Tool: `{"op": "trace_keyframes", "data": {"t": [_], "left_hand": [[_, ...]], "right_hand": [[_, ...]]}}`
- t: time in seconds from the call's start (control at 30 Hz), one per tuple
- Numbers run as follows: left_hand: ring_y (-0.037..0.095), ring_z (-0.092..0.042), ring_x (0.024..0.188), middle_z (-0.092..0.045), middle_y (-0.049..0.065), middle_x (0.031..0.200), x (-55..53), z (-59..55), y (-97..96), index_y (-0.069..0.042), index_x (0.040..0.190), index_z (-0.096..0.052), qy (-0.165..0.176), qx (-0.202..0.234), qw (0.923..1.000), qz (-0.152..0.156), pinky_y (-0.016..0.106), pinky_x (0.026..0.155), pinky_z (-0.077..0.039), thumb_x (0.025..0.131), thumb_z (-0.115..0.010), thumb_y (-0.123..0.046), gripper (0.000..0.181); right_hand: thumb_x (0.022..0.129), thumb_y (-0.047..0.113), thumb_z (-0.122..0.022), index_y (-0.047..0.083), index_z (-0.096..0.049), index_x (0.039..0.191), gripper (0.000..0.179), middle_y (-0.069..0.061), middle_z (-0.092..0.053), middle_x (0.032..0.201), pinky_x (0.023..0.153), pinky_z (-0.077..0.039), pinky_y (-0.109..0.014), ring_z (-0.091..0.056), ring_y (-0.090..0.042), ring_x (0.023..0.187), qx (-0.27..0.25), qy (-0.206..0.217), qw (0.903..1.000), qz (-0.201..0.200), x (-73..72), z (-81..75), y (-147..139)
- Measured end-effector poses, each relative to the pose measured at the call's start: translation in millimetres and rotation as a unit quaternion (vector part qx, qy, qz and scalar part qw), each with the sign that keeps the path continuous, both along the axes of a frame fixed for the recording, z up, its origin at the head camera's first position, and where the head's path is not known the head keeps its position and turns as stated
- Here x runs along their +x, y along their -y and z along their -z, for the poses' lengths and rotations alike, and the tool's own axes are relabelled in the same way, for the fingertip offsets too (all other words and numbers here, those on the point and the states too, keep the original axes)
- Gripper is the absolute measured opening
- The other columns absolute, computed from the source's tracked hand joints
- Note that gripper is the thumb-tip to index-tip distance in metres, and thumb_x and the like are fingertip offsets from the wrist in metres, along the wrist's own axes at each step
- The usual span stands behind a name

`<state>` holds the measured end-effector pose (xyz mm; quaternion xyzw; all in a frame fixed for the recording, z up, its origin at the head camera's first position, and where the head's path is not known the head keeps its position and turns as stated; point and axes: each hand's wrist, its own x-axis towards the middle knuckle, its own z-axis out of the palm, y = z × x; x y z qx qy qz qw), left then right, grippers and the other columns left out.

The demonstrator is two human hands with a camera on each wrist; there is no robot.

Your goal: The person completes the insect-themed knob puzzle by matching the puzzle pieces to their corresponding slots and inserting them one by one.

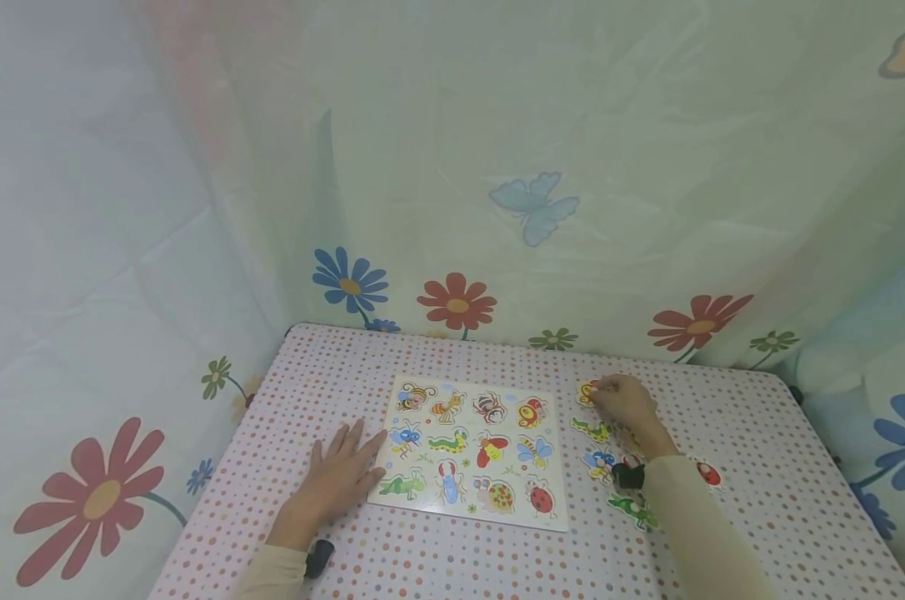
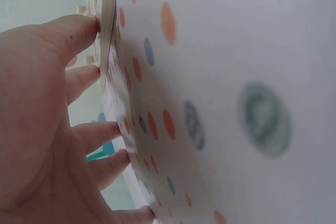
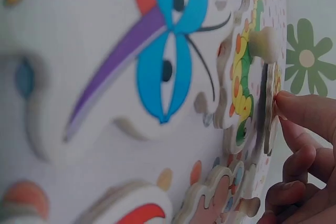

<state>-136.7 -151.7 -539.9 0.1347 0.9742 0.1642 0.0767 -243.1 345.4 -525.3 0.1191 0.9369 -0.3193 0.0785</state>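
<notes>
A puzzle board (image 1: 556, 408) printed with rows of insects lies flat on the table. My left hand (image 1: 336, 471) rests at its left edge, fingers spread; in the left wrist view, thumb and index fingertips touch the side of the board (image 2: 106, 24). To the board's right, my right hand (image 1: 632, 408) pinches a red-and-yellow butterfly puzzle piece (image 1: 586, 393) between thumb and finger. The right wrist view shows that piece (image 3: 271, 114) edge-on. Nearest to it lies a green-and-yellow caterpillar piece (image 3: 242, 72) with a wooden knob.
Below the right hand lie a blue insect piece (image 1: 597, 463) and a green grasshopper piece (image 1: 632, 510). A ladybug piece (image 1: 708, 473) sits right of the forearm, which hides some others. The dotted tablecloth (image 1: 235, 517) meets a flowered curtain (image 1: 407, 208) behind.
</notes>
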Motion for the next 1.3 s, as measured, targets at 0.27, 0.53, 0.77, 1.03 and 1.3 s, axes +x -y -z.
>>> {"op": "trace_keyframes", "data": {"t": [0.27, 0.53, 0.77, 1.03, 1.3], "left_hand": [[0.040, -0.013, 0.149, -0.020, 0.015, 0.164, -0.7, 4.3, 1.2, -0.026, 0.156, -0.039, -0.001, -0.004, 1.0000, -0.001, 0.072, 0.113, -0.004, 0.102, -0.054, -0.044, 0.059], [0.041, -0.013, 0.150, -0.019, 0.015, 0.165, -1.3, 6.6, 2.0, -0.026, 0.156, -0.037, -0.001, -0.008, 1.0000, 0.001, 0.072, 0.113, -0.004, 0.102, -0.053, -0.045, 0.060], [0.040, -0.013, 0.150, -0.019, 0.015, 0.164, -0.5, 5.0, 2.4, -0.026, 0.156, -0.038, 0.001, -0.005, 1.0000, 0.002, 0.072, 0.113, -0.004, 0.102, -0.053, -0.044, 0.059], [0.041, -0.013, 0.149, -0.019, 0.015, 0.164, 1.3, 3.5, 2.0, -0.026, 0.156, -0.039, 0.003, 0.001, 1.0000, 0.002, 0.072, 0.113, -0.004, 0.102, -0.054, -0.043, 0.059], [0.041, -0.013, 0.149, -0.019, 0.016, 0.164, 2.4, 3.2, 2.1, -0.025, 0.156, -0.039, 0.001, 0.004, 1.0000, 0.002, 0.072, 0.113, -0.003, 0.102, -0.053, -0.043, 0.059]], "right_hand": [[0.097, 0.030, -0.065, -0.003, -0.063, 0.121, 0.041, -0.020, -0.064, 0.107, 0.083, -0.043, -0.056, -0.058, -0.032, 0.089, -0.013, -0.023, 0.9996, -0.001, 7.1, -6.5, 10.9], [0.096, 0.029, -0.067, 0.000, -0.063, 0.122, 0.040, -0.017, -0.057, 0.106, 0.062, -0.047, -0.032, -0.054, -0.029, 0.087, -0.064, -0.013, 0.9977, 0.020, 9.1, -9.6, 20.3], [0.095, 0.027, -0.068, -0.001, -0.063, 0.123, 0.039, -0.018, -0.057, 0.106, 0.061, -0.050, -0.035, -0.056, -0.027, 0.084, -0.065, -0.032, 0.9974, 0.002, 14.7, -10.9, 34.0], [0.095, 0.027, -0.069, -0.001, -0.067, 0.118, 0.037, -0.014, -0.056, 0.096, 0.057, -0.045, -0.032, -0.052, -0.024, 0.077, -0.037, -0.056, 0.9972, -0.032, 20.6, -14.6, 49.2], [0.093, 0.026, -0.072, 0.000, -0.070, 0.114, 0.033, -0.008, -0.052, 0.083, 0.051, -0.037, -0.031, -0.045, -0.020, 0.066, -0.040, -0.077, 0.9950, -0.049, 24.9, -14.0, 63.7]]}}
